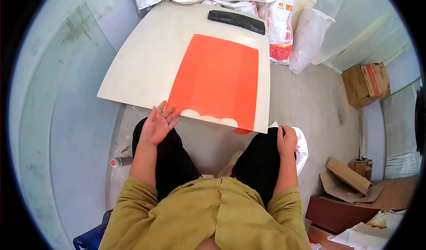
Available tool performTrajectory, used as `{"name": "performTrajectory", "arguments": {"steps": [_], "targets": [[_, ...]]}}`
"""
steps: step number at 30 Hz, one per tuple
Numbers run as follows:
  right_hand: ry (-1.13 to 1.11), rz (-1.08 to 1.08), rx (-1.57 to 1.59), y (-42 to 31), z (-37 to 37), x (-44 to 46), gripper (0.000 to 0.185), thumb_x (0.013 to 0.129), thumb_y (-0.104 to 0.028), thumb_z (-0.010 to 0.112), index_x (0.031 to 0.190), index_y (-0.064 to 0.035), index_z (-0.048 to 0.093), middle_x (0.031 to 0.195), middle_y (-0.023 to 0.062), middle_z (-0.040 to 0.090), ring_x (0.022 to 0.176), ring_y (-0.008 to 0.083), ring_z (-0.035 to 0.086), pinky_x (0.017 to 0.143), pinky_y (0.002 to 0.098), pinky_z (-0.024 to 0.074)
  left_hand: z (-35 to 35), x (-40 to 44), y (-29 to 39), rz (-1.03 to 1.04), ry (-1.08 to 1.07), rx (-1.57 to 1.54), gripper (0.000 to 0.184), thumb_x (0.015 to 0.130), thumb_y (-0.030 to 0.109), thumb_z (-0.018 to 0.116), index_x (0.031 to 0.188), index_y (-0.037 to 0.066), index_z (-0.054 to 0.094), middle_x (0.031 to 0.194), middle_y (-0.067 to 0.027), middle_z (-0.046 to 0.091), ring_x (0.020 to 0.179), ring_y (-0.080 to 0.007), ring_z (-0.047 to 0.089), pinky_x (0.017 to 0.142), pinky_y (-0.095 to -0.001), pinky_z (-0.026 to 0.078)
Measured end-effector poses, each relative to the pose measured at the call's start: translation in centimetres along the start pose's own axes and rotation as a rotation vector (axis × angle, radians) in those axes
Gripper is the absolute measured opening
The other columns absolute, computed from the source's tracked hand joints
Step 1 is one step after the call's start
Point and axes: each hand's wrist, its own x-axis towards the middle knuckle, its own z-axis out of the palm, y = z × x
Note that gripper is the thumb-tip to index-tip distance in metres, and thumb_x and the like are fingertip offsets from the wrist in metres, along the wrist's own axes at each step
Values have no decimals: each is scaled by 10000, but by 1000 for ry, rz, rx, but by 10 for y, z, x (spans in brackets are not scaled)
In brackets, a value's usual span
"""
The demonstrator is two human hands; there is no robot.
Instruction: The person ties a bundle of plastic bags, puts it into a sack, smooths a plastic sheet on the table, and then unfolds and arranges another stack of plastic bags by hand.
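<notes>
On the pale surface point(142, 50) lies an orange sheet point(217, 77), white sacks point(280, 28) beyond, a cardboard box point(356, 88) farther right. The left hand point(159, 126) is spread open by the sheet; the right hand point(287, 140) has a grip I cannot tell.

Looks like a small workroom or storeroom, big white bags point(280, 28) with red print in a pile, brown boxes point(355, 88) by the wall, bright orange paper point(217, 77) on a pale board point(137, 59), plain grey floor point(310, 103)
</notes>
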Motion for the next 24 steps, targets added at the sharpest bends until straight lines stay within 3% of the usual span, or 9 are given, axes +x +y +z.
{"name": "performTrajectory", "arguments": {"steps": [4, 13, 17, 21, 24], "targets": [[-8, 16, -51, 2, 2, 1, 201, 931, -187, 660, 1024, -22, 727, 1024, 169, 718, 989, 348, 665, 898, 413, 523, -5, -5, 4, 22, -11, -35, 553, 1097, 460, 332, 1541, 130, 322, 1403, -151, 541, 1322, -333, 513, 1037, -497, 475], [-30, 36, -115, -9, 7, 9, 197, 935, -179, 657, 1028, -20, 725, 1036, 171, 717, 997, 353, 664, 893, 419, 520, -18, -6, 8, 18, -66, -68, 559, 1083, 448, 396, 1527, 111, 361, 1433, -176, 514, 1361, -335, 473, 1059, -515, 463], [6, -145, -85, -22, 13, 7, 166, 901, -160, 670, 1011, -47, 722, 1017, 159, 713, 1002, 361, 649, 895, 442, 517, -22, -5, 9, 1, -94, -52, 562, 1089, 450, 370, 1540, 116, 347, 1471, -171, 478, 1394, -332, 436, 1076, -511, 448], [-146, -164, -68, -63, 37, -4, 203, 888, -181, 688, 1068, -89, 709, 1056, 121, 699, 1025, 330, 642, 897, 429, 517, -16, -7, 13, -22, -64, -28, 583, 1093, 453, 352, 1571, 124, 304, 1486, -170, 462, 1406, -327, 421, 1091, -512, 433], [-236, -72, -57, -87, 48, -1, 158, 888, -176, 691, 1009, -78, 713, 1003, 117, 674, 989, 333, 623, 865, 433, 510, -16, -8, 16, -31, -50, -3, 589, 1095, 456, 340, 1577, 120, 294, 1478, -169, 470, 1393, -323, 436, 1085, -507, 439]]}}
